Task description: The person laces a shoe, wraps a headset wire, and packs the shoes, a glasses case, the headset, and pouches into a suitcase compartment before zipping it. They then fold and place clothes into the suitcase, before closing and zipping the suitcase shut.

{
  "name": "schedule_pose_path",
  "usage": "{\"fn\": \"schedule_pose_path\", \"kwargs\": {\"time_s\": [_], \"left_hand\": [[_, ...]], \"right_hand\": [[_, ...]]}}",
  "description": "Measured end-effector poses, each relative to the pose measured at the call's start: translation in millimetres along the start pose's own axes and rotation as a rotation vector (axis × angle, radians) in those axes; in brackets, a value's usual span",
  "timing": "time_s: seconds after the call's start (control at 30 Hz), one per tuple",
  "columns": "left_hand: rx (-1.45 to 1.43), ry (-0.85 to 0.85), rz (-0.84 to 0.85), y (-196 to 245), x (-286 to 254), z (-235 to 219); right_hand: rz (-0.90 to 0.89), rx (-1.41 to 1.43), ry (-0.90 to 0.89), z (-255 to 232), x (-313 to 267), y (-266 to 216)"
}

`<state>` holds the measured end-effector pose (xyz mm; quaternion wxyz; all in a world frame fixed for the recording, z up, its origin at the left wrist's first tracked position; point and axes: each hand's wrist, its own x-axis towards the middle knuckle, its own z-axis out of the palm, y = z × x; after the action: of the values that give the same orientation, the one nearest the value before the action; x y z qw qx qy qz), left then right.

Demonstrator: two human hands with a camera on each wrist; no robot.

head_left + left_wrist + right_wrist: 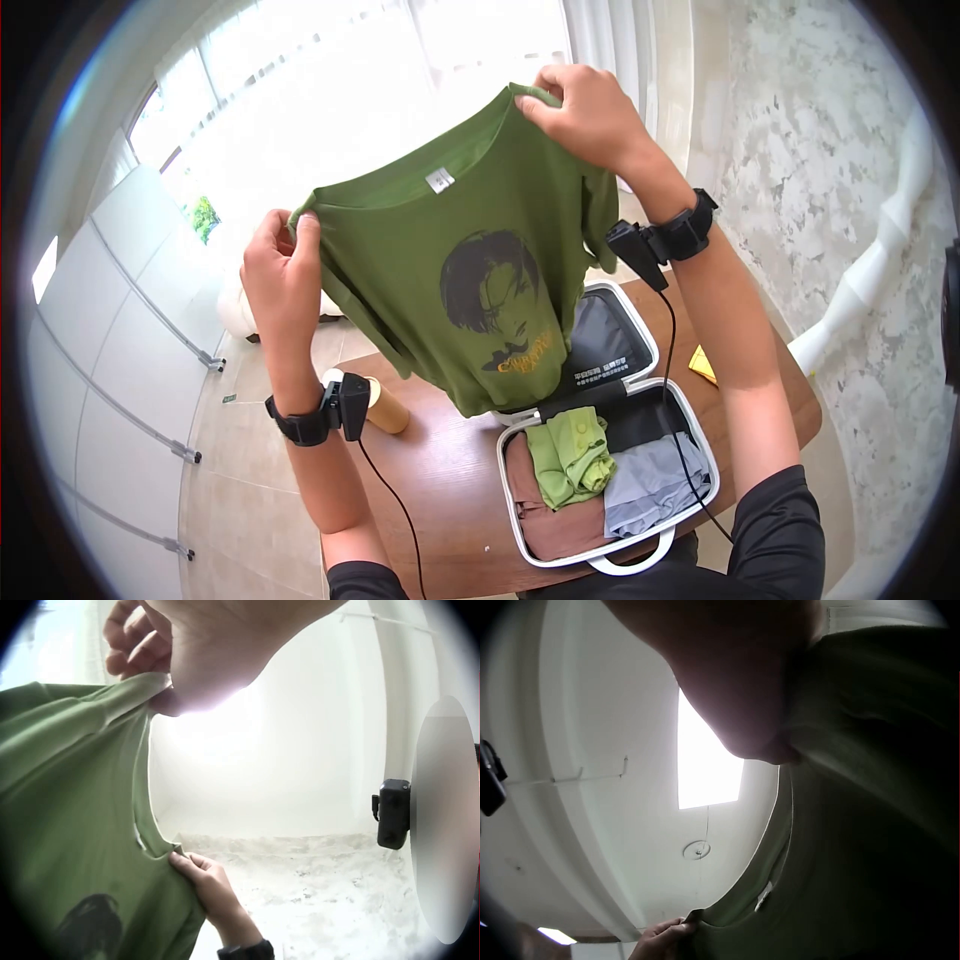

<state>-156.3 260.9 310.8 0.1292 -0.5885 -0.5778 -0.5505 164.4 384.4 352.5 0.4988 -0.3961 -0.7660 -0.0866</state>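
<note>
A green shirt (pixel 400 230) with a dark printed face and yellow lettering hangs spread in the air, its neckline at the top. My left hand (pixel 283 265) pinches the shoulder at one end of the neckline; my right hand (pixel 590 115) pinches the other shoulder, held higher. In the left wrist view, the left hand (pixel 202 645) grips the cloth (pixel 75 780) between thumb and curled fingers. The right wrist view is dark, with the right hand (pixel 735 682) at the shirt (pixel 855 825). Below the shirt, an open suitcase (pixel 513 500) holds folded brown, light green and grey-blue clothes.
The suitcase stands on a brown wooden table (pixel 450 520). A tan cylinder (pixel 388 405) stands near my left wrist, and a yellow item (pixel 703 366) lies at the right. White panels (pixel 110 330) stand on the left; a mottled wall (pixel 800 130) is on the right.
</note>
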Motion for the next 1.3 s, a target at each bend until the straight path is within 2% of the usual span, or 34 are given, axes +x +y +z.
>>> {"fn": "schedule_pose_path", "kwargs": {"time_s": [0.03,0.1,0.13,0.2,0.23,0.27,0.33,0.4,0.43,0.53,0.6,0.67,0.7,0.73,0.8,0.83,0.9,0.93,1.0,1.1,1.17,1.2,1.23,1.3], "left_hand": [[0.001,0.007,0.0,-4,2,2],[-0.208,-0.089,-0.216,-11,6,6],[-0.209,-0.086,-0.216,-9,5,5],[-0.734,-0.307,-0.418,-1,4,6],[-0.929,-0.394,-0.656,8,1,3],[-0.93,-0.393,-0.65,18,-4,1],[-1.239,-0.699,-0.815,32,-12,-4],[-1.39,-0.806,-0.813,21,-21,5],[-1.449,-0.808,-0.856,19,-25,9],[-1.561,-0.76,-0.88,25,-37,15],[-1.642,-0.795,-0.822,24,-41,20],[-1.823,-0.672,-0.66,22,-42,31],[-1.818,-0.589,-0.617,25,-45,33],[-1.82,-0.587,-0.614,28,-46,36],[-1.714,-0.288,-0.639,28,-45,44],[-1.714,-0.29,-0.638,21,-45,48],[-1.688,-0.563,-0.463,2,-46,57],[-1.579,-0.417,-0.544,21,-51,61],[-1.501,-0.558,-0.448,31,-56,59],[-1.378,-0.595,-0.403,40,-61,60],[-1.273,-0.631,-0.356,36,-63,59],[-1.271,-0.63,-0.358,36,-64,58],[-1.238,-0.583,-0.355,36,-66,59],[-1.204,-0.531,-0.352,38,-73,59]], "right_hand": [[0.023,-0.028,-0.012,2,-2,-5],[0.071,-0.076,-0.073,3,1,-14],[0.068,-0.076,-0.073,6,2,-17],[0.157,-0.175,-0.1,12,5,-21],[0.154,-0.175,-0.097,16,7,-22],[0.181,-0.196,-0.092,20,8,-23],[0.205,-0.214,-0.082,23,13,-27],[0.276,-0.176,-0.18,22,18,-32],[0.273,-0.176,-0.176,22,19,-33],[0.222,-0.139,-0.13,25,16,-35],[0.141,-0.065,-0.133,27,12,-34],[0.12,-0.048,-0.134,25,9,-39],[0.106,-0.042,-0.175,24,8,-41],[0.092,-0.036,-0.215,23,8,-42],[0.066,0.006,-0.236,26,7,-42],[0.041,0.047,-0.255,26,7,-42],[-0.002,0.12,-0.299,28,3,-46],[-0.048,0.195,-0.348,30,-1,-49],[-0.077,0.224,-0.361,32,-10,-62],[-0.08,0.272,-0.5,24,-24,-83],[-0.089,0.341,-0.492,33,-33,-78],[-0.099,0.41,-0.485,35,-37,-76],[-0.047,0.446,-0.595,28,-38,-78],[-0.051,0.551,-0.647,27,-44,-74]]}}
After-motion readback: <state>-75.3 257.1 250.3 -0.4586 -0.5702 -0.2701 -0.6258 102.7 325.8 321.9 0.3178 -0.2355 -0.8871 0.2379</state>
